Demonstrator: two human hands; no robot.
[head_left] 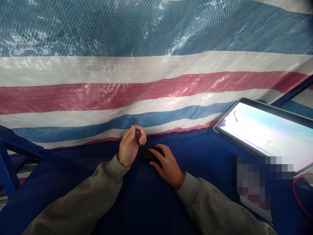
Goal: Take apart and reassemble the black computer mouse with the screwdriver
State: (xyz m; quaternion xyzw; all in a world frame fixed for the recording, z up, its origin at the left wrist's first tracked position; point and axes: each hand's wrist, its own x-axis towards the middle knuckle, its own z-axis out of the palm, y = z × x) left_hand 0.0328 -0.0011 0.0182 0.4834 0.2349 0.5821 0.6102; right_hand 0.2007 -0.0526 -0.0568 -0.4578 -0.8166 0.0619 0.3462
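Purple item (138, 135) (unreadable), left hand (128, 147); right hand (167, 166) on black object (148, 154).

No readable text, no labels, no brands, no numbers, no signs in view

Dim, flat light leaves the blue desk (146, 209) murky, while white glare streaks the striped tarpaulin (156, 94) and washes out the tablet screen (264, 133).
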